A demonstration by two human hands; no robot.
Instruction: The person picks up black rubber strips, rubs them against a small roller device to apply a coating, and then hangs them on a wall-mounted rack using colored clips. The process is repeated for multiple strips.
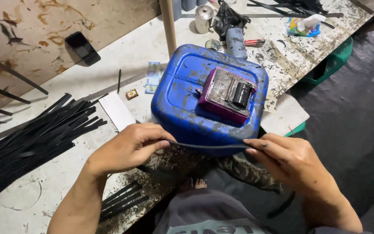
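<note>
A dark phone (82,47) with a blank black screen lies at ten o'clock. A small yellow-red box (131,94) sits left of centre, blue printed slips (153,76) just beside it. A blue-yellow packet (304,27) lies at one o'clock.

1. I am looking down at a long white workbench (66,86), its top flecked and smeared with dark stains.
2. A wall of brown board (44,26), blotched with rusty marks, is running along the bench's far side.
3. A pale wooden post (168,26) is rising from the bench.
4. Dark grey floor (351,121) is spreading to the right.
5. Even, soft light is falling throughout.
</note>
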